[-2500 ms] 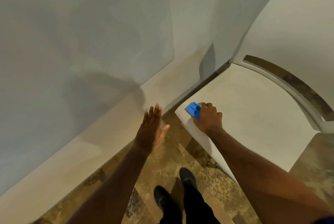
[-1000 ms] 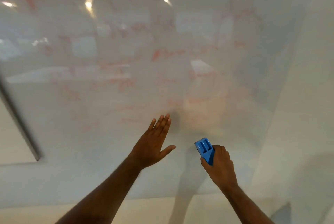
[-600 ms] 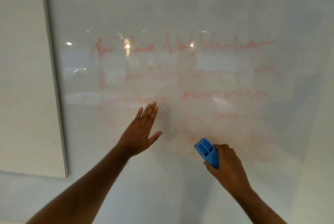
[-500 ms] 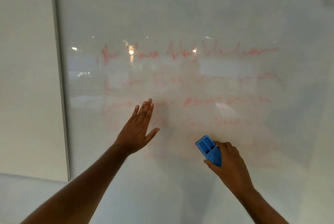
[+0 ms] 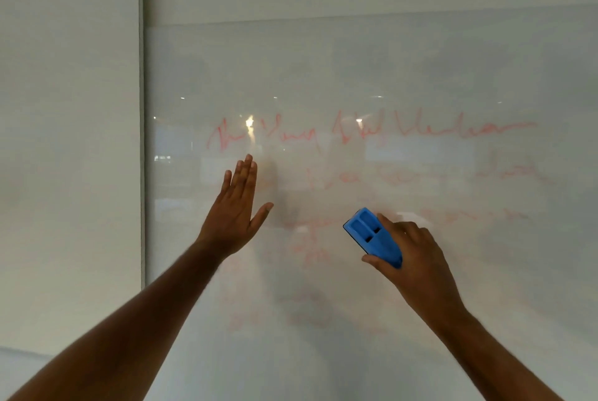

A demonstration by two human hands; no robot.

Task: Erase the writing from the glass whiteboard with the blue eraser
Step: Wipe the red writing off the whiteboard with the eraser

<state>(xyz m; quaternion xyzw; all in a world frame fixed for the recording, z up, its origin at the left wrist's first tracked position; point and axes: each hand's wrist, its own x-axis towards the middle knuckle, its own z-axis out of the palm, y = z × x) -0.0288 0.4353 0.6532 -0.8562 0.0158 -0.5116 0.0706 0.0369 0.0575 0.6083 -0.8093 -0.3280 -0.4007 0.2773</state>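
Since the eraser (image 5: pixel 373 236) looks like a light, stiff moulded block, we judge it easy to steer, best held by its long sides as our right hand (image 5: pixel 411 258) does now, thumb under, fingers over, low on the board (image 5: pixel 420 61). Our left hand (image 5: pixel 234 211) is flat with straight fingers near the glass; contact we cannot tell. Its pad face is hidden, and the red writing (image 5: pixel 372 132) is faint, glare-spotted and unreadable.
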